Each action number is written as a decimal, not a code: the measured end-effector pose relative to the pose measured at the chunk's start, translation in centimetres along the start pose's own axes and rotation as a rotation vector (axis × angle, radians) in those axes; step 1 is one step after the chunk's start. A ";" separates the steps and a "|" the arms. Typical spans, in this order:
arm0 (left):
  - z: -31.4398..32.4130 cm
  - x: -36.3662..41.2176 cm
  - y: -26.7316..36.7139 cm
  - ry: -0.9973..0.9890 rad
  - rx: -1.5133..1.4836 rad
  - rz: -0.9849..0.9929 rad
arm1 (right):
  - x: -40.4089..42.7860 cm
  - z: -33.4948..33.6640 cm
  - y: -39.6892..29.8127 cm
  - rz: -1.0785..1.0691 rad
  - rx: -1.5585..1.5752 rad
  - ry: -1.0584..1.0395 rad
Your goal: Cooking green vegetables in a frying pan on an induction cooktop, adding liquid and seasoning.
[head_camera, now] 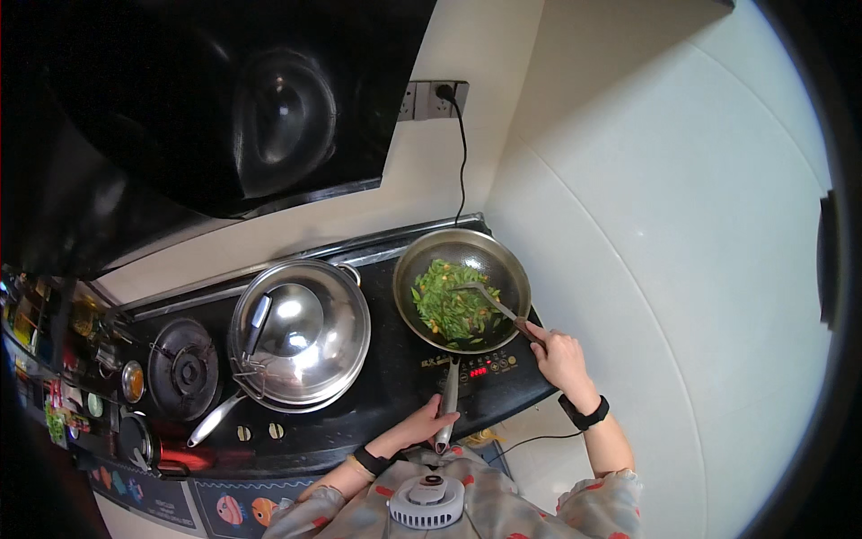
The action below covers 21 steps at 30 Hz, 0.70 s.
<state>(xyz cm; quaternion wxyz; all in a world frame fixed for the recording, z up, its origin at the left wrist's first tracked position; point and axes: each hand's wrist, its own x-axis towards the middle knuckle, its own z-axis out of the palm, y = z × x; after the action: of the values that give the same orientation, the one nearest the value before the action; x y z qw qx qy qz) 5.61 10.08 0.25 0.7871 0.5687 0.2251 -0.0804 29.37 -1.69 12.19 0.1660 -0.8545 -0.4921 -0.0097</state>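
A deep metal frying pan stands on an induction cooktop with a lit red display. Chopped green vegetables with small orange-yellow pieces lie in it. My right hand is closed on the dark handle of a metal spatula, whose head rests among the vegetables. My left hand holds the pan's metal handle near its end, with the thumb across it.
Left of the pan stands a second wok with a shiny domed lid. Farther left are a gas burner, a red pot and several jars. A black range hood hangs above; a white wall borders the right. A plugged cord runs behind.
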 end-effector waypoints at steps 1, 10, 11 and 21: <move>-0.2 0.1 -0.2 0.007 0.002 -0.002 | 0.1 0.2 -0.2 0.011 -0.033 -0.006; -0.7 0.6 -1.4 0.015 0.078 0.015 | 1.2 3.5 -1.0 -0.050 -0.026 0.089; -0.7 0.4 -1.3 0.030 0.092 0.026 | 1.4 3.6 -1.0 -0.058 -0.024 0.077; -0.6 0.3 -1.1 0.068 0.125 0.023 | -0.3 3.5 -0.9 0.025 0.087 0.087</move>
<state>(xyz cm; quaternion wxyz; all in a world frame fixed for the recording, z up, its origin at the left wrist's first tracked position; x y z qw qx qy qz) 5.33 10.35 -0.97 0.7428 0.6217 0.2396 -0.0657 27.90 -0.48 9.07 0.2241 -0.8515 -0.4735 -0.0232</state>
